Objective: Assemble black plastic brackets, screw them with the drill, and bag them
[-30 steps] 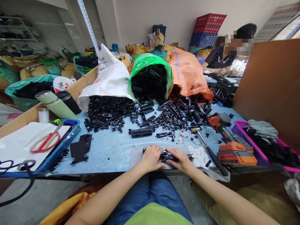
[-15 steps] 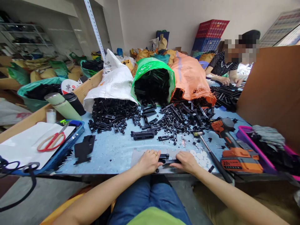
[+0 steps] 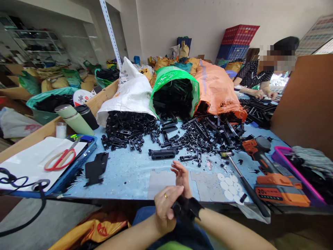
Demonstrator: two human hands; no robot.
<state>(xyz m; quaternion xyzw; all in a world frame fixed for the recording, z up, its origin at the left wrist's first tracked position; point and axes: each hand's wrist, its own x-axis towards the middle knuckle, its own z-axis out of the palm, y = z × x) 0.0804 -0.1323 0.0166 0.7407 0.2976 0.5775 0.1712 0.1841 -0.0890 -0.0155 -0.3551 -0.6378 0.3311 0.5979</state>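
My left hand (image 3: 164,207) is closed on a black plastic piece (image 3: 186,208) and holds it against my right wrist, off the table's near edge. A ring shows on one of its fingers. My right hand (image 3: 180,177) is raised above the edge with fingers stretched up and apart, holding nothing. The black piece wraps round the right wrist like a band. A grey mat (image 3: 208,185) lies on the blue table (image 3: 125,170) just beyond my hands.
White (image 3: 127,93), green (image 3: 174,83) and orange (image 3: 218,86) sacks spill black plastic parts (image 3: 125,128). An orange cordless drill (image 3: 270,173), a screwdriver (image 3: 240,175) and white discs (image 3: 229,185) lie right. Scissors (image 3: 61,158) rest on a blue tray left. A person works at far right.
Both hands have lifted off the table toward me. The black piece they pressed on the mat is now on my right wrist, gripped by the left hand; the right hand has opened.
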